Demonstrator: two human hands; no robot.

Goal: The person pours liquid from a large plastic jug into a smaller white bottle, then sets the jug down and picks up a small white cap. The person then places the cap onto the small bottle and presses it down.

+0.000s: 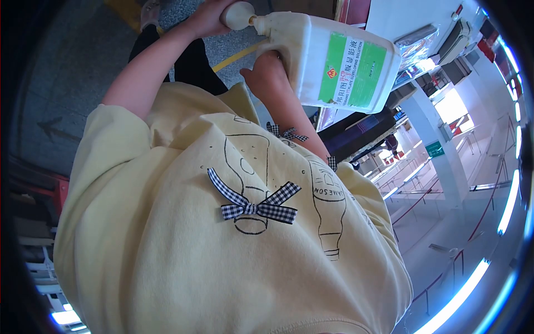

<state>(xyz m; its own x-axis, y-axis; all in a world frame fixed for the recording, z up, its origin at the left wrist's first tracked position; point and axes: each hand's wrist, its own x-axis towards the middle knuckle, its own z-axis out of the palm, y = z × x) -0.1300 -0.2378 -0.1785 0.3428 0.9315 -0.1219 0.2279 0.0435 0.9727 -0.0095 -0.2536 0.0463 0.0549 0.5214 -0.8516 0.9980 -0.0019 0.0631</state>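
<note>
A white tabletop (385, 18) carries plastic-wrapped packs (416, 47); a yellow line (240, 55) marks the floor (83, 61).

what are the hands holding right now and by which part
The left hand holds a pale round cup-like piece by its outer side. The right hand holds the white jug near its neck; the exact grip is hidden.

Both bare arms reach up the frame, each hand bent to a grip.
The left forearm (153, 69) slants from the left side toward the top edge, its wrist fairly straight, and the left hand (208, 19) closes at top centre, fingers mostly hidden. The right forearm (297, 114) rises leftward from right of centre; the right hand (267, 69) sits lower than the left, fingers curled out of sight, thumb (247, 73) pointing left.
</note>
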